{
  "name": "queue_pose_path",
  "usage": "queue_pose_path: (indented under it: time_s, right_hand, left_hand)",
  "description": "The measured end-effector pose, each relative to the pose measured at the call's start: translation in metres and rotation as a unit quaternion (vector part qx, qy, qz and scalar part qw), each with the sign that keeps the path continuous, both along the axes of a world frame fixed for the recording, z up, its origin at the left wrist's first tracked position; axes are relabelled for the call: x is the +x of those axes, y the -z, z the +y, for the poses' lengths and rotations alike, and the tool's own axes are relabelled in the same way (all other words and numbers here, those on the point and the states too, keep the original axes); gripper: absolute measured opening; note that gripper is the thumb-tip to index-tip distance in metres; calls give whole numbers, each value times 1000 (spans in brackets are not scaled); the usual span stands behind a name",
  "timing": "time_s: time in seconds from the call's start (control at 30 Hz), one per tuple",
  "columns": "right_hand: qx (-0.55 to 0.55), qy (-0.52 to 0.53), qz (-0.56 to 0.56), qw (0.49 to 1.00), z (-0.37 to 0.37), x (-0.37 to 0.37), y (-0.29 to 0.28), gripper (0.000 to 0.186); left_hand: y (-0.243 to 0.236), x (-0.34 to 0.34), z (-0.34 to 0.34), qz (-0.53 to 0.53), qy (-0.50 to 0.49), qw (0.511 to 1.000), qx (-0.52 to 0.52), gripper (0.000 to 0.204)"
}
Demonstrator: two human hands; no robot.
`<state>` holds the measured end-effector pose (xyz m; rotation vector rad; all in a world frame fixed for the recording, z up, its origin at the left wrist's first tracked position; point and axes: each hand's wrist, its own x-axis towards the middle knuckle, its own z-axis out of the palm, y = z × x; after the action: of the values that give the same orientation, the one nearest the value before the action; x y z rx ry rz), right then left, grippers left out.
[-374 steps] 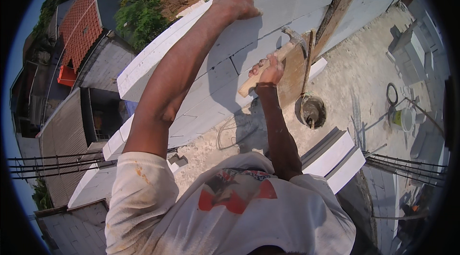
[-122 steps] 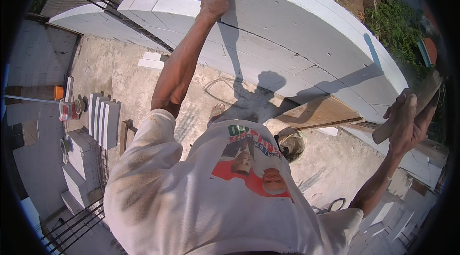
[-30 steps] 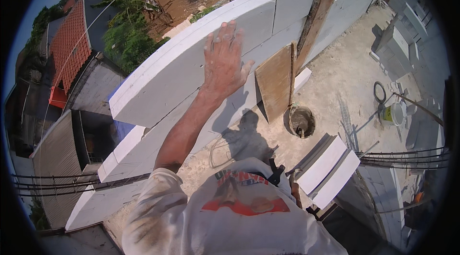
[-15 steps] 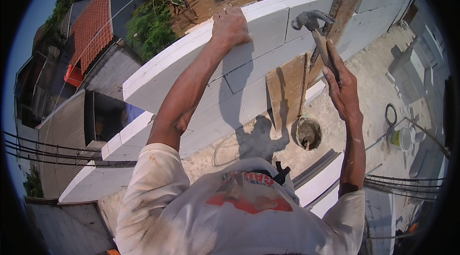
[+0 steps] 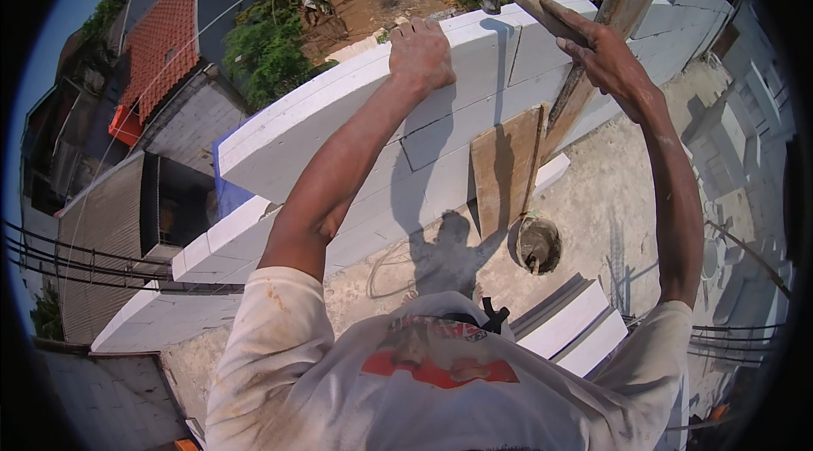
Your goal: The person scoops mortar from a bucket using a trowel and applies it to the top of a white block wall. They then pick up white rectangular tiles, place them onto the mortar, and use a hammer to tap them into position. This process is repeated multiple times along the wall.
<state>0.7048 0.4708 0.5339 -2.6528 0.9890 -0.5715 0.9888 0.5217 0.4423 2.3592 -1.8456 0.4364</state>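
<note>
Left hand curled over top edge of white block wall. Hammer held above same edge of wall; grip of right hand wrapped round wooden handle. Hammer likely stiff, head-heavy, best held near handle end; wall edge probably brittle.

Left hand laid over top edge of white block wall; right hand grips claw hammer by its handle, head near that edge; wooden board leaning against wall, bucket beside it on concrete floor
</note>
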Motion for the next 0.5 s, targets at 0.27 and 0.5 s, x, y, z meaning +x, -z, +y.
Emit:
queue_pose_path:
  time_s: [0.27, 0.5]
  right_hand:
    - [-49, 62, 16, 997, 13, 9, 27, 58]
    - [266, 176, -251, 914, 116, -64, 265, 24]
  left_hand:
    - [-4, 1, -1, 7, 3, 1000, 22, 86]
    - [-10, -14, 4, 1, 9, 1000, 13, 96]
